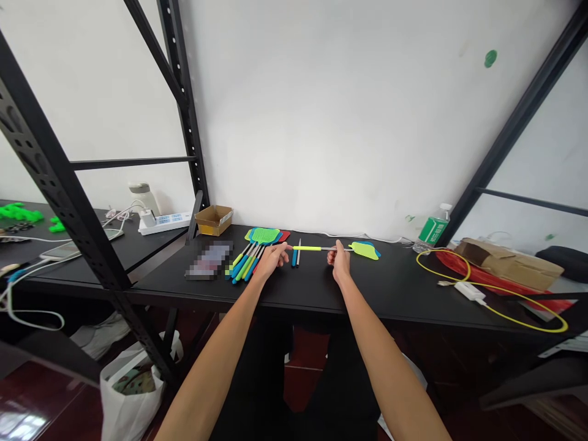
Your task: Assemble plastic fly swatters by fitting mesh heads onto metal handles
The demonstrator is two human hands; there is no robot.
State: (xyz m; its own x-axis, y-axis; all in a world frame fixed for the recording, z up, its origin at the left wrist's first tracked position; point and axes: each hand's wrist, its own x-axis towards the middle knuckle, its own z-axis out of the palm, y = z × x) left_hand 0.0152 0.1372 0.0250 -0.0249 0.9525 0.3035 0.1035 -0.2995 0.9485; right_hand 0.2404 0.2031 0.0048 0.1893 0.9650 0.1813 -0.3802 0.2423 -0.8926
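Observation:
A fly swatter with a yellow-green handle (307, 248) and a thin metal rod lies crosswise between my hands, just above the table. My right hand (340, 260) is closed round the rod. At the handle's far end, the fingertips of my left hand (272, 258) pinch together. A yellow-green swatter head (364, 250) shows to the right of my right hand, with a blue head (377, 252) partly hidden behind it. Beside my left hand lies a pile of fly swatters (265, 236) in green, blue and red. A blue handle (294, 258) and a thin metal rod rest between my hands.
On the black table (321, 288) stand a small cardboard box (214, 220) and a bottle (432, 229). A blurred flat item (209, 260) lies left. A yellow cable (519, 298) loops at right, near brown packaging (508, 263). Black shelf posts (59, 165) frame the space.

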